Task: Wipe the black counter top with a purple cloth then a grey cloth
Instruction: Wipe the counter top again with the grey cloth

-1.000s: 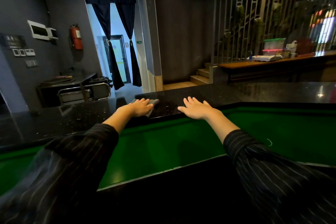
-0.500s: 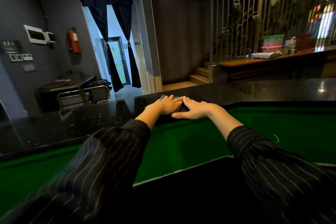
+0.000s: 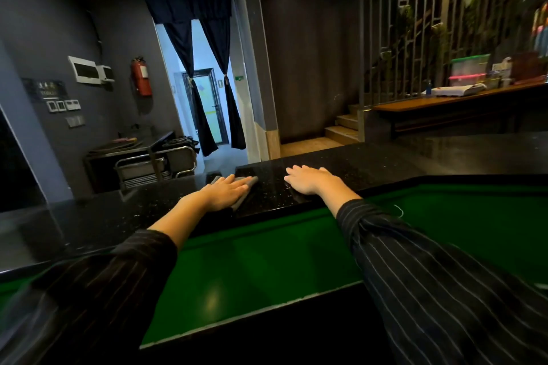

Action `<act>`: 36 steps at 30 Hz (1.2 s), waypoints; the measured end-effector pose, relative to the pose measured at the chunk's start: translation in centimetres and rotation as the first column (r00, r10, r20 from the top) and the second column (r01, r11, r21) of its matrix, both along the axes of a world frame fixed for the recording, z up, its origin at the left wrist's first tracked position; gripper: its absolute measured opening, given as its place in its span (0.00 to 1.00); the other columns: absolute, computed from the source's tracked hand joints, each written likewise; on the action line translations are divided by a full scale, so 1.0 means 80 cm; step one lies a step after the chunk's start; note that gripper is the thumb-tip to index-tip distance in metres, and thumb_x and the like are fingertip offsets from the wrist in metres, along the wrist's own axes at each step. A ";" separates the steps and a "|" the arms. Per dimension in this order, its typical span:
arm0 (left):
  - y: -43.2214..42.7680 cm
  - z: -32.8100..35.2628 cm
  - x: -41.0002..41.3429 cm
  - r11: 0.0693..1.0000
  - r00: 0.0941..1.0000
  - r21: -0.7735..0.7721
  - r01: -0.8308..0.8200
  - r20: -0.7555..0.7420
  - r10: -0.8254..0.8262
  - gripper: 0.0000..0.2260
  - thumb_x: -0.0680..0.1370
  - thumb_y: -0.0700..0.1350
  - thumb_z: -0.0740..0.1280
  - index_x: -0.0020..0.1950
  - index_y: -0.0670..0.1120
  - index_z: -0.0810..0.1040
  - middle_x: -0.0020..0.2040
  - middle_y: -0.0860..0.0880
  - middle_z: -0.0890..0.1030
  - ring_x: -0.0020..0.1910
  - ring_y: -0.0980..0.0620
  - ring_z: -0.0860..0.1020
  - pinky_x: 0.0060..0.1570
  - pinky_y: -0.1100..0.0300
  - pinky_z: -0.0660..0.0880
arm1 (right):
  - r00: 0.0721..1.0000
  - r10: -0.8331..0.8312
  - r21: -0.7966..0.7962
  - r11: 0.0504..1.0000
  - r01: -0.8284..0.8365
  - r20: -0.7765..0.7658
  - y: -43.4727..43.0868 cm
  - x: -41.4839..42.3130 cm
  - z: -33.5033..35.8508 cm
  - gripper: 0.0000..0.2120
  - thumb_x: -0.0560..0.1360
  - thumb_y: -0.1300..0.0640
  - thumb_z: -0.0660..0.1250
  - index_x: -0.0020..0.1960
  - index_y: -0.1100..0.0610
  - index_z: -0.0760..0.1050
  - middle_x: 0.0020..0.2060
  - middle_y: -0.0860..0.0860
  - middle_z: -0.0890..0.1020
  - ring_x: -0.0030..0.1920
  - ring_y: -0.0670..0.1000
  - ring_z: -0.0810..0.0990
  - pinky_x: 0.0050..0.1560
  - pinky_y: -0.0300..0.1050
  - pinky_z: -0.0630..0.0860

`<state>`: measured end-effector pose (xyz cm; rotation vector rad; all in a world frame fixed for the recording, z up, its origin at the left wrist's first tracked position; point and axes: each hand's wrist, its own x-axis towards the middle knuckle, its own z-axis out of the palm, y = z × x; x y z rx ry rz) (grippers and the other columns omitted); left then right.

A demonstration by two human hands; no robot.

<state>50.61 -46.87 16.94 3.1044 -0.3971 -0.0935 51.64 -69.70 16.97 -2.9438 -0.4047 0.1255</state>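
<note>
The grey cloth (image 3: pixel 248 182) lies flat on the black counter top (image 3: pixel 370 163), pinned under the left hand (image 3: pixel 226 193), whose fingers are spread and pressed down rather than curled around it; only the cloth's far edge and a corner peek out past the fingertips, so most of it is hidden. The right hand (image 3: pixel 308 180) rests palm down just beside it on the bare speckled stone, fingers extended, gripping nothing. Both forearms reach out of dark pinstriped sleeves (image 3: pixel 439 284) across a lower green surface (image 3: pixel 261 264). No purple cloth can be made out. On the grey wall to the left, a dark sign (image 3: pixel 49 89) carries pale lettering too small and blurred to read, above a row of switches. The red fire extinguisher (image 3: pixel 141 77) has a white label, also unreadable. Boxes and containers on the wooden shelf (image 3: pixel 444 100) at the right are dim and cut off by the frame edge.
</note>
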 end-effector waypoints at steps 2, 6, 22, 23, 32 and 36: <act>-0.002 -0.002 0.032 0.995 0.995 -0.005 -0.100 -0.002 0.100 0.22 0.81 0.59 0.40 0.75 0.65 0.46 0.80 0.44 0.50 0.78 0.38 0.48 0.74 0.40 0.45 | 1.000 -0.003 0.011 1.000 0.003 0.004 0.000 0.007 -0.002 0.25 0.84 0.49 0.43 0.79 0.55 0.51 0.79 0.51 0.53 0.78 0.55 0.51 0.74 0.63 0.48; -0.027 -0.001 0.091 0.978 0.977 -0.001 -0.208 -0.046 0.208 0.24 0.78 0.63 0.40 0.75 0.65 0.46 0.79 0.42 0.48 0.77 0.35 0.47 0.74 0.36 0.46 | 1.000 0.003 0.013 1.000 -0.003 0.027 -0.001 0.018 -0.007 0.26 0.83 0.47 0.43 0.79 0.52 0.52 0.79 0.50 0.52 0.78 0.55 0.50 0.73 0.64 0.45; -0.055 0.001 0.122 0.993 0.993 0.025 -0.118 -0.015 0.118 0.25 0.78 0.63 0.41 0.76 0.64 0.49 0.78 0.41 0.56 0.76 0.35 0.55 0.73 0.35 0.51 | 1.000 -0.011 -0.003 1.000 0.011 0.022 -0.003 0.016 -0.005 0.26 0.83 0.45 0.43 0.80 0.50 0.49 0.79 0.49 0.51 0.79 0.54 0.48 0.74 0.64 0.43; -0.033 -0.001 0.121 0.988 0.988 -0.002 -0.156 -0.013 0.156 0.25 0.78 0.64 0.41 0.75 0.65 0.50 0.78 0.42 0.55 0.76 0.35 0.54 0.73 0.35 0.51 | 1.000 -0.011 -0.002 1.000 0.011 0.022 -0.003 0.015 -0.005 0.26 0.83 0.45 0.43 0.80 0.50 0.49 0.79 0.49 0.51 0.79 0.54 0.48 0.74 0.64 0.43; 0.088 -0.012 0.073 0.926 0.926 0.026 -0.377 0.043 0.375 0.32 0.70 0.69 0.35 0.74 0.67 0.49 0.79 0.44 0.52 0.77 0.36 0.51 0.74 0.37 0.48 | 0.999 -0.033 0.023 0.999 0.033 0.037 -0.002 0.011 -0.004 0.25 0.83 0.45 0.44 0.79 0.49 0.52 0.79 0.49 0.53 0.78 0.54 0.51 0.74 0.64 0.45; 0.036 -0.009 0.015 0.967 0.966 0.013 -0.254 0.056 0.253 0.23 0.80 0.61 0.41 0.76 0.64 0.50 0.79 0.40 0.50 0.77 0.35 0.50 0.75 0.38 0.46 | 0.995 -0.092 0.081 0.993 0.088 0.047 0.004 0.003 -0.001 0.25 0.83 0.47 0.47 0.78 0.52 0.55 0.79 0.50 0.56 0.78 0.53 0.52 0.74 0.63 0.48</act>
